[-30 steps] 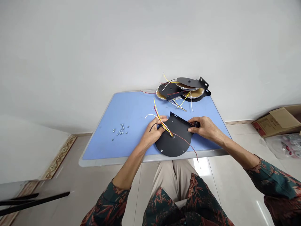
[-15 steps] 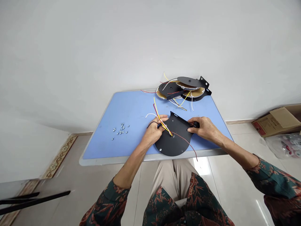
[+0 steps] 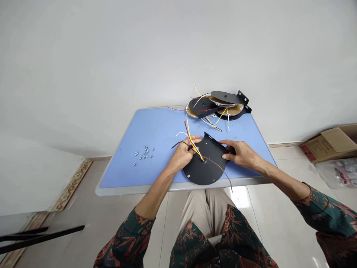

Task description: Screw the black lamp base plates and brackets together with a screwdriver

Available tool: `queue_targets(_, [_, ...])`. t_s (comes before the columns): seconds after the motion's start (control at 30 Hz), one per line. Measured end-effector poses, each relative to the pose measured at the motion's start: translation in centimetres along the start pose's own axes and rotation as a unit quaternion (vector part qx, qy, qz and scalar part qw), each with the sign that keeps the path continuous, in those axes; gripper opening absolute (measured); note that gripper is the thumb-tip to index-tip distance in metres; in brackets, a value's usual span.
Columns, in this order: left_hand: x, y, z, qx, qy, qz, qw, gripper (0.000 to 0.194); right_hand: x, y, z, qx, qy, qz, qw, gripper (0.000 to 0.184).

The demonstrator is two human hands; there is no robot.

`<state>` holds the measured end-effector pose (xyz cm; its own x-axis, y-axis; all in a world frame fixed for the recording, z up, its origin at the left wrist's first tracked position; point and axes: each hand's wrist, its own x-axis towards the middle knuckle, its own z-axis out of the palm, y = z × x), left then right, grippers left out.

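A black metal plate (image 3: 208,172) with a rounded front and a slotted, bent-up flange lies at the table's front edge. Yellow, red, white and black wires (image 3: 192,140) rise from its central hole, and a thin brown wire (image 3: 220,167) trails right. One silver screw (image 3: 188,176) shows near its front left rim. My left hand (image 3: 182,153) is closed on the plate's left edge, partly behind the wires. My right hand (image 3: 241,153) pinches the right side by the flange; something dark under its fingers is too hidden to name.
Several small silver screws (image 3: 145,152) lie scattered on the blue table (image 3: 158,128) at left. At the back right, similar black plates with wires (image 3: 225,97) are stacked near the wall. A cardboard box (image 3: 329,143) and a plastic bag (image 3: 338,173) rest on the floor at right.
The plate has turned slightly between my hands, its front left screw moving a little left. My right fingers have shifted along the flange, and the dark thing there shows less.
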<state>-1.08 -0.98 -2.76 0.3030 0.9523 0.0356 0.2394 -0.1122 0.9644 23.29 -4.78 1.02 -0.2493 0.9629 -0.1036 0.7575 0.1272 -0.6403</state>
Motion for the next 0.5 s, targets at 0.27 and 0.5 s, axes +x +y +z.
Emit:
queue_targets(0.27, [0.0,0.3,-0.2,-0.008,-0.023,-0.021,0.999,0.043,-0.8,-0.1,0.1,0.014,-0.01,-0.051,0.999,0.075])
queue_targets(0.5, [0.6,-0.1,-0.2,-0.024,-0.056,-0.003,0.998,0.041,-0.6,-1.1,-0.2,-0.127,-0.052,-0.039,0.99,0.062])
